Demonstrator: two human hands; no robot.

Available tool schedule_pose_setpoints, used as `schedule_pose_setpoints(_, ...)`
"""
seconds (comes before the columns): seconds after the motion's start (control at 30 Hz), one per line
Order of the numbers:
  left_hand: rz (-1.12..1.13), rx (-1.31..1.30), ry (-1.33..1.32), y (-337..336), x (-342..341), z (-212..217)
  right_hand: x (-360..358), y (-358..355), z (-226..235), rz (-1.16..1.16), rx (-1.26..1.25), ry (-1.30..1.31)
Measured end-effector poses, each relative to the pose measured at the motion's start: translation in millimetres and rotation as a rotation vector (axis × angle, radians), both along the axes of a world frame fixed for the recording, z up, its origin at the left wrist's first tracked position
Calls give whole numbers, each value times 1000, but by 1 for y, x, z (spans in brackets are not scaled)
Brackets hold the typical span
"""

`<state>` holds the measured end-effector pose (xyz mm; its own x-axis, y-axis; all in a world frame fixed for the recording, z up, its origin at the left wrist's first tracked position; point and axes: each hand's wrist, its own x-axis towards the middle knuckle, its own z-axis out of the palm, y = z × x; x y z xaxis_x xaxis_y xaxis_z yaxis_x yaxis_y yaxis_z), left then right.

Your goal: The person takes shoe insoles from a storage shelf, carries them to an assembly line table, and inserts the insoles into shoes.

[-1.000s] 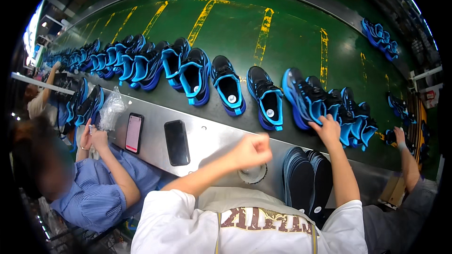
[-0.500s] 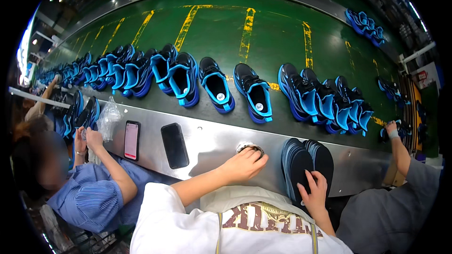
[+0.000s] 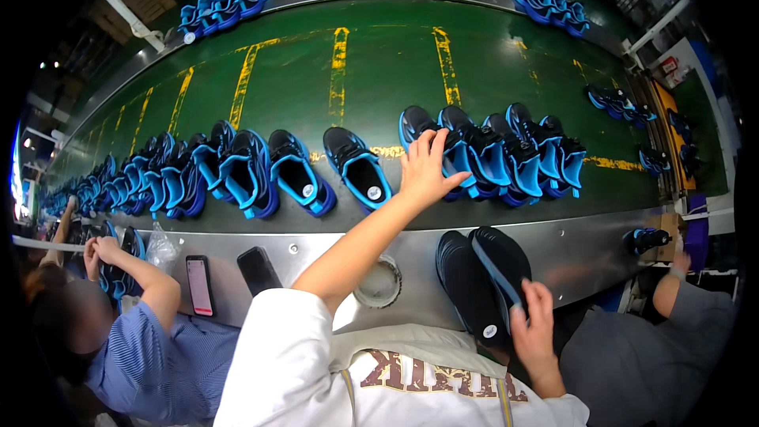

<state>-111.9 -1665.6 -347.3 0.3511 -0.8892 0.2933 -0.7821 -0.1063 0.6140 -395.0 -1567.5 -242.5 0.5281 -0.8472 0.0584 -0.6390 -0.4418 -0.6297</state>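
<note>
Left hand, fingers spread, now rests on a blue sneaker on the conveyor. Right hand still pinches black insoles.

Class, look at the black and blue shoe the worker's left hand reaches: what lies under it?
The shoe rests on the green conveyor belt. The left hand covers part of it.

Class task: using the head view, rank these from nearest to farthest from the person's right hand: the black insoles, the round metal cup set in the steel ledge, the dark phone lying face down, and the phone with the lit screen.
Measured from the right hand:
1. Black insoles: under its fingers, right of centre.
2. Round metal cup: to its left, mid-ledge.
3. Dark phone: further left.
4. Lit-screen phone: farthest left, beside the co-worker's arm.
</note>
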Motion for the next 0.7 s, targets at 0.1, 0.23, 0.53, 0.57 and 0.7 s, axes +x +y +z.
schedule_pose_setpoints(0.1,89,59,47,-27,-10,-34,22,-56,10,16,-199,68)
schedule_pose_setpoints(0.23,120,-75,200,-47,13,-48,73,-119,-15,107,-381,-92)
schedule_pose_setpoints(0.53,58,165,784,-73,65,-50,146,-183,-91,357,-346,125)
schedule_pose_setpoints(0.57,48,189,788,-75,63,-48,154,-186,-104,350,-352,136)
schedule_pose_setpoints(0.7,15,203,803,-74,64,-49,186,-190,-145,317,-356,231)
